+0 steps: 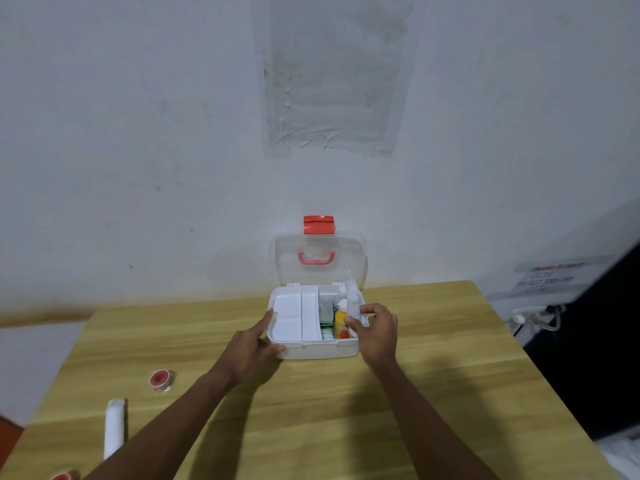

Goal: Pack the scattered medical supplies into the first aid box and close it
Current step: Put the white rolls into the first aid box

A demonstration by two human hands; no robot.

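Observation:
A white first aid box (pixel 313 351) stands open on the wooden table, its clear lid (pixel 318 261) with a red latch and handle leaning back against the wall. A white tray fills the box's left half; a yellow bottle (pixel 340 318) and green packets sit in the right half. My left hand (pixel 258 346) grips the box's front left corner. My right hand (pixel 377 329) holds a clear wrapped syringe (pixel 354 299) upright over the box's right side. A red tape roll (pixel 160 379) and a white bandage roll (pixel 114 427) lie on the table at the left.
The wooden table (pixel 450 341) runs to a grey wall close behind the box. Another red item (pixel 64 475) peeks in at the bottom left edge. A dark unit with cables and a paper notice (pixel 550 277) stands off the table's right side.

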